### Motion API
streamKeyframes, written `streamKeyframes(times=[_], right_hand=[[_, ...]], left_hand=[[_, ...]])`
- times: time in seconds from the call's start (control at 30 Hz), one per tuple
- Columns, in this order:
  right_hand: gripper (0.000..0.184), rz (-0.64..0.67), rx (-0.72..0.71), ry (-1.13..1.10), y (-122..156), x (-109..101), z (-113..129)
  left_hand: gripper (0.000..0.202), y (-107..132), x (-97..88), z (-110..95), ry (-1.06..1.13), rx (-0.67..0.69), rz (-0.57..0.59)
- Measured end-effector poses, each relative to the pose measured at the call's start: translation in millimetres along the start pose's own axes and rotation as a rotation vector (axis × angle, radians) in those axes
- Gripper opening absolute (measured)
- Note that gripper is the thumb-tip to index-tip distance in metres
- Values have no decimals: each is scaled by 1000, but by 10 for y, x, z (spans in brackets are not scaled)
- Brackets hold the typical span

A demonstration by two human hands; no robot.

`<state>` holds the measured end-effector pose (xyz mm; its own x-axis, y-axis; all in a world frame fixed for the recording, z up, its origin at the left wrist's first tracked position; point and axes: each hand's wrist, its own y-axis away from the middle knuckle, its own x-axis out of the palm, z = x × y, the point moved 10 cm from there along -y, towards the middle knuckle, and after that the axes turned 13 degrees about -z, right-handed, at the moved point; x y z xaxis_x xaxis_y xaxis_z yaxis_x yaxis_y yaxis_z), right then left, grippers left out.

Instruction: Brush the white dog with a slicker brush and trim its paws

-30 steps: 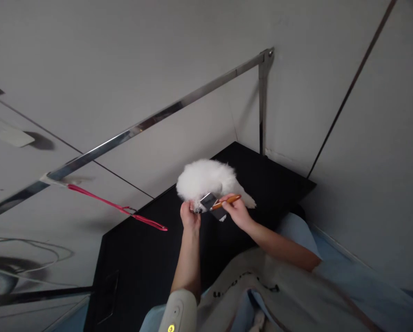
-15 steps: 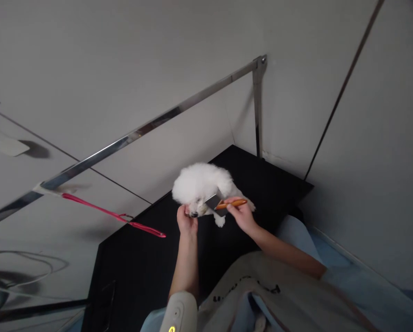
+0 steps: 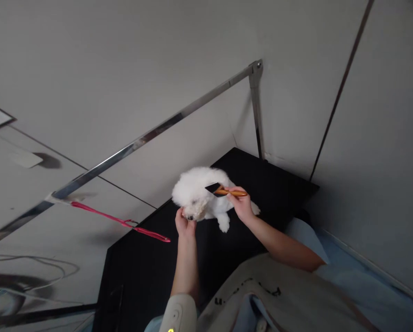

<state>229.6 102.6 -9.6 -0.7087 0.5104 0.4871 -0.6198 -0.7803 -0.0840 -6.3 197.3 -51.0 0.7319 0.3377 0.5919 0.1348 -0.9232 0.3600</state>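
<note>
A fluffy white dog (image 3: 202, 184) is on the black table, its face turned toward me and down. My left hand (image 3: 185, 223) grips the fur at its muzzle, with the fingertips partly hidden against the face. In my right hand (image 3: 241, 203) is a slicker brush (image 3: 232, 192), held by its orange-brown wooden handle. The brush's flat dark head lies beside the dog's head, over the fur at its cheek and ear. Whether the pins touch the coat, I cannot tell. One white foreleg (image 3: 223, 222) hangs below the brush.
The black table (image 3: 144, 272) stands against a grey wall. A metal bar (image 3: 151, 133) crosses above it, joined to an upright post (image 3: 256, 110). A red loop leash (image 3: 119, 221) hangs from the bar at left. Cables (image 3: 36, 265) show at the lower left.
My right hand has raised the slicker brush from beside the muzzle to higher on the dog's head. More of the foreleg shows. My left hand stays at the muzzle; the view has shifted slightly.
</note>
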Motion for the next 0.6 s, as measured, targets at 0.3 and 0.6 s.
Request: streamKeyframes(times=[0.3, 0.6], right_hand=[[25, 4, 17, 69, 51, 36, -10], [14, -64, -65, 60, 120, -29, 53]], left_hand=[[22, 17, 19, 36, 0, -64, 3], [21, 8, 79, 51, 0, -73, -41]])
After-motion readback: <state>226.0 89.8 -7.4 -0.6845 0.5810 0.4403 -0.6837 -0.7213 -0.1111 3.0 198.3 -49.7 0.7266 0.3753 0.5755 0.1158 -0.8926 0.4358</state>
